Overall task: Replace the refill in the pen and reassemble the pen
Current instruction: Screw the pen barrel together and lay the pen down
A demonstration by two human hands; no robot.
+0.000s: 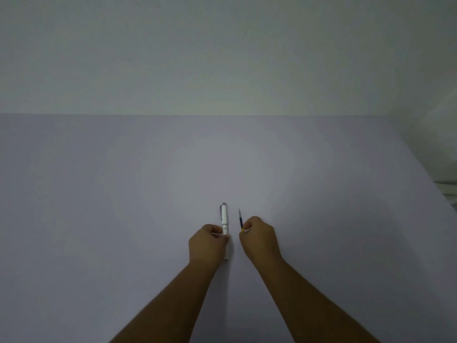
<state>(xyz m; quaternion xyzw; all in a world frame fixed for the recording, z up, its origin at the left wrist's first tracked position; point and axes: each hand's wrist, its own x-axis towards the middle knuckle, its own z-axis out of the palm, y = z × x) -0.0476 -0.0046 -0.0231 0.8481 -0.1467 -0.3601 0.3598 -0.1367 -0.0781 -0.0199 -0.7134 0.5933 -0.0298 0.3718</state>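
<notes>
A white pen (224,219) with a grey clip and cap end lies lengthwise on the pale table (148,194), cap end pointing away from me. My left hand (206,243) is closed around its middle, and the pen's near tip pokes out below the hand. Just to the right, my right hand (259,240) pinches a thin dark blue refill (240,220) with a yellow band near my fingertips. The refill's tip points away from me. The two hands are a small gap apart.
The table's far edge meets a plain light wall (222,58). On the right the table edge runs diagonally, and some pale object (448,189) shows beyond it at the frame's border.
</notes>
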